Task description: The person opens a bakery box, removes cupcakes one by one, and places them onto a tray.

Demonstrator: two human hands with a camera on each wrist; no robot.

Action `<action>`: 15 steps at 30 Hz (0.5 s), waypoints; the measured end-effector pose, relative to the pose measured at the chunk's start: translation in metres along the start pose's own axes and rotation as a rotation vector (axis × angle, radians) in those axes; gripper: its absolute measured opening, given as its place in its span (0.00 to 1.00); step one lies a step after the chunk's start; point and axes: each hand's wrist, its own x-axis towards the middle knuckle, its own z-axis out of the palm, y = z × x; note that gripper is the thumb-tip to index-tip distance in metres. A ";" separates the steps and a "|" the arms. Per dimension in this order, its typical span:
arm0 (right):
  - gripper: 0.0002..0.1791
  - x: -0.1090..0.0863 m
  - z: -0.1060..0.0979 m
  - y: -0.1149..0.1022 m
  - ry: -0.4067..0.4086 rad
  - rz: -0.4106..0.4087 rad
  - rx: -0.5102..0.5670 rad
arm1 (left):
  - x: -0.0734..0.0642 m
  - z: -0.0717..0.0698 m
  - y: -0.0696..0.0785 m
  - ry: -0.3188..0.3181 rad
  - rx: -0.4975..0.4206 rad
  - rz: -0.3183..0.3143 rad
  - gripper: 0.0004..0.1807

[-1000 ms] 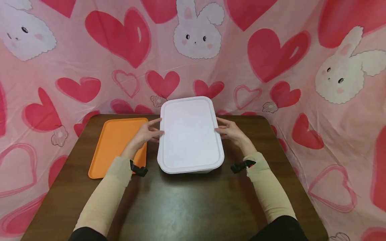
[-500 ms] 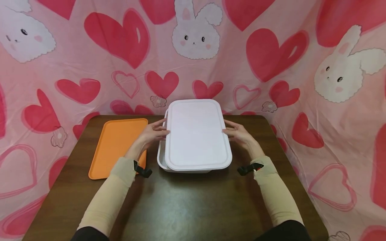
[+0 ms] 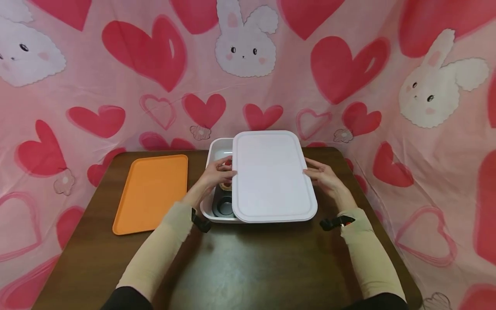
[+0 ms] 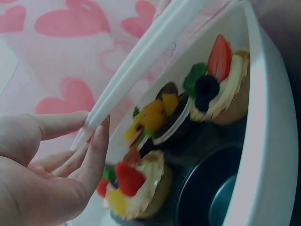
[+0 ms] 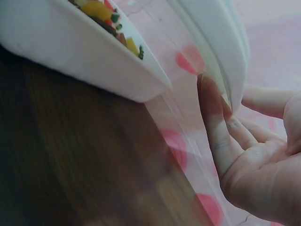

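Note:
A white rectangular lid (image 3: 273, 176) is held up between both hands, over the right part of a white box (image 3: 217, 220). My left hand (image 3: 213, 177) pinches its left edge, thumb on top and fingers beneath. On the opposite edge, my right hand (image 3: 327, 180) pinches the lid the same way. Inside the box sits a dark muffin tin (image 4: 207, 188). Its cups hold fruit tarts, one topped with strawberry and blueberry (image 4: 221, 89), another with orange fruit pieces (image 4: 153, 115), and a third with a red strawberry (image 4: 136, 183). One cup near the box's front holds no tart.
An orange tray (image 3: 151, 193) lies flat on the dark wooden table (image 3: 248, 267), left of the box. Behind the table hangs a pink curtain (image 3: 174, 77) with hearts and rabbits. The table's right edge runs beyond my right arm.
Both hands have lifted the lid off the box and shifted it to the right. The box's left side, with the muffin tin and tarts, has come into view.

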 end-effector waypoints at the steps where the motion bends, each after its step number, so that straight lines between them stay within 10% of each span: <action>1: 0.40 -0.002 -0.003 0.001 0.008 0.000 0.005 | 0.001 0.004 0.000 -0.001 -0.003 0.008 0.40; 15: 0.40 -0.019 -0.028 0.009 0.122 -0.050 -0.063 | 0.011 0.048 0.003 0.004 0.030 0.101 0.34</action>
